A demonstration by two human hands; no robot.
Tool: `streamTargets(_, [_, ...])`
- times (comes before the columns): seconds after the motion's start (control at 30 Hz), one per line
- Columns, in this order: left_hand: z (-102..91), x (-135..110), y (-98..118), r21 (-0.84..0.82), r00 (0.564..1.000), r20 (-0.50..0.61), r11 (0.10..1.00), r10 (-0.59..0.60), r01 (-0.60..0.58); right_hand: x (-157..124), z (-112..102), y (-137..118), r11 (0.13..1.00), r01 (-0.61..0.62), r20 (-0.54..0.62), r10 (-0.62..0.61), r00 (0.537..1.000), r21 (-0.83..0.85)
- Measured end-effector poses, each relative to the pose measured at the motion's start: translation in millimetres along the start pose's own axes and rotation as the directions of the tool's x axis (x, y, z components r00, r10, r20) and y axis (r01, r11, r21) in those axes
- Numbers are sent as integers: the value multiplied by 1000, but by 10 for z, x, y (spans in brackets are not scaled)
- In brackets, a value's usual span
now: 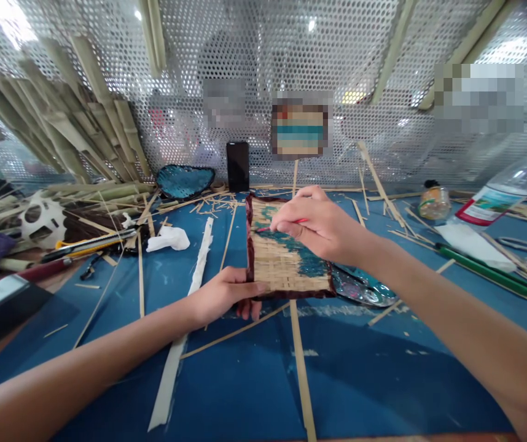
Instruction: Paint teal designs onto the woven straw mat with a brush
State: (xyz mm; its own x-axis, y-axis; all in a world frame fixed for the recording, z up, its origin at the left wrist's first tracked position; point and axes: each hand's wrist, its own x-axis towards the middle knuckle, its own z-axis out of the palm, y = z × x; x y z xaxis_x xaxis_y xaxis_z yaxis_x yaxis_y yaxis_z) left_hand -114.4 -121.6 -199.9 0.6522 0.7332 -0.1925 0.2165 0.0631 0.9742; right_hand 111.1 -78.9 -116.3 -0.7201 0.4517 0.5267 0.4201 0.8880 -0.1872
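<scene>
Woven mat (282,261) gripped by left hand (224,294), brush (282,225) pinched in right hand (323,227) — paint tray (365,288) beside, bamboo strips (301,362) underneath.

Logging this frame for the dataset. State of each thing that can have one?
Woven mat: held up off the table, partly painted teal, rest bare.
Left hand: gripping the mat's lower left corner.
Right hand: pinching a red brush.
Brush: tip on the mat.
Palette: flat on the table, smeared with teal paint.
Bottle: lying on its side.
Phone: upright, screen dark.
</scene>
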Motion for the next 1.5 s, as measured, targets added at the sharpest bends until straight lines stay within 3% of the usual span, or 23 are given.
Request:
streamTargets(0.8, [10, 4, 18, 13, 1000, 0, 1000, -2, 2, -7, -26, 56, 999, -28, -66, 27, 997, -17])
streamTargets(0.97, [2, 4, -2, -5, 1000, -2, 1000, -6, 6, 9, 35, 99, 999, -41, -13, 40, 999, -32])
streamTargets(1.07, [-12, 6, -11, -2, 1000, -9, 1000, -9, 9, 26, -79, 53, 997, -67, -39, 66, 997, -28])
streamTargets(1.13, [-19, 6, -4, 34, 1000, -7, 999, -5, 6, -22, -277, -1, 992, -122, -132, 126, 983, 35])
streamTargets(1.23, [-14, 4, 16, 74, 1000, -15, 997, -5, 6, -299, -630, -20, 969, -187, -321, 231, 919, 160])
streamTargets(1.3, [-4, 2, 27, 86, 999, -38, 996, -10, 13, -644, -779, 40, 948, -275, -374, 316, 872, 159])
streamTargets(1.4, [5, 6, 35, 102, 998, -58, 995, -6, 12, -1289, -771, 157, 841, -539, -319, 526, 788, 54])
streamTargets(1.5, [0, 10, 31, 92, 999, -51, 996, -1, 6, -1801, -592, 173, 729, -683, -163, 680, 715, 42])
